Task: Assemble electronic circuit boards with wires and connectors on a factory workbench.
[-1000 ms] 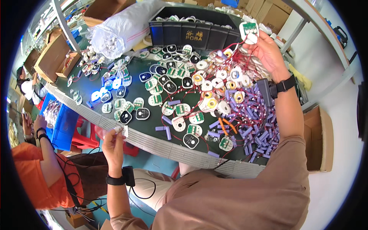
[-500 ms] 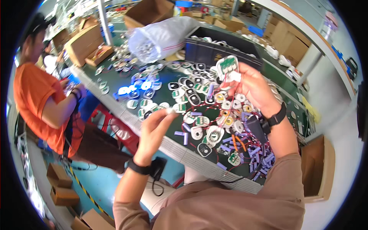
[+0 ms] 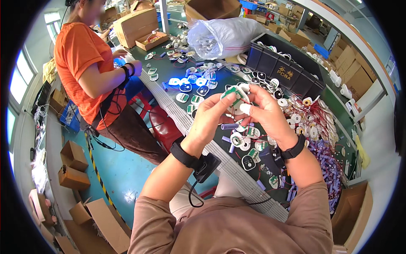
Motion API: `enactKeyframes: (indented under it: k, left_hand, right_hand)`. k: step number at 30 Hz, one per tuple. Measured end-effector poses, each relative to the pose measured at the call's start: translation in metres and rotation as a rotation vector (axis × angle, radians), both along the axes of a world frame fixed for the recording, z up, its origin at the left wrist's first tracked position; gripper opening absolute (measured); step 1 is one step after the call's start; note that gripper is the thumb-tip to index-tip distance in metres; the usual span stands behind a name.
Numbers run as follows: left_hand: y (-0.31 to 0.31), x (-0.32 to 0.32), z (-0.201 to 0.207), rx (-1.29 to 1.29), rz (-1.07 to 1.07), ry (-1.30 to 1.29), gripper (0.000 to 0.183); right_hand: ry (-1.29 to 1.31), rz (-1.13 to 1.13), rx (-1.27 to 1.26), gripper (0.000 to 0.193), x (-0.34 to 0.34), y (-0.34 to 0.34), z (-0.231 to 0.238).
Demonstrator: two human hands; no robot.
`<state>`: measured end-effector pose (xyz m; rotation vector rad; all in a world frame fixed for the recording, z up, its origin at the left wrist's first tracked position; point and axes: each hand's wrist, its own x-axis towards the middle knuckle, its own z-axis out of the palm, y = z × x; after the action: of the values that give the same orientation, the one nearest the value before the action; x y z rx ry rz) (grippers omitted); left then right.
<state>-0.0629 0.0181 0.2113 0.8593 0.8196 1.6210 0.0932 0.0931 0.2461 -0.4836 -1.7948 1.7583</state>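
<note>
Both hands meet above the near side of the bench, around a white plastic housing with a green circuit board (image 3: 231,95) in it. My left hand (image 3: 208,117) grips its left side, with the thumb over the board. On the other side, my right hand (image 3: 267,113) pinches the housing with fingers that wear white fingertip covers. Thin red wires hang under the hands, and a purple cylindrical cell (image 3: 229,126) shows just below; whether it is joined to this housing I cannot tell. Similar boards in white housings (image 3: 253,132) lie beneath my hands.
A heap of purple cells (image 3: 323,169) lies by my right forearm. Behind are a black crate (image 3: 283,63) and a clear plastic bag (image 3: 228,36) of parts. Blue-lit housings (image 3: 190,80) sit further left. A person in orange (image 3: 80,63) works at the left bench edge, beside a red stool (image 3: 163,122).
My left hand has come over to the housing in my right hand and now holds it too. The housing has come lower and nearer. The view has swung left.
</note>
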Motion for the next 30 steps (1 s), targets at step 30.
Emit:
enactKeyframes:
  k: [30]
  left_hand:
    - [0.004, -0.016, 0.007, -0.091, 0.161, 0.124, 0.031]
  right_hand:
    - [0.017, -0.001, -0.06, 0.039, 0.007, 0.011, -0.009]
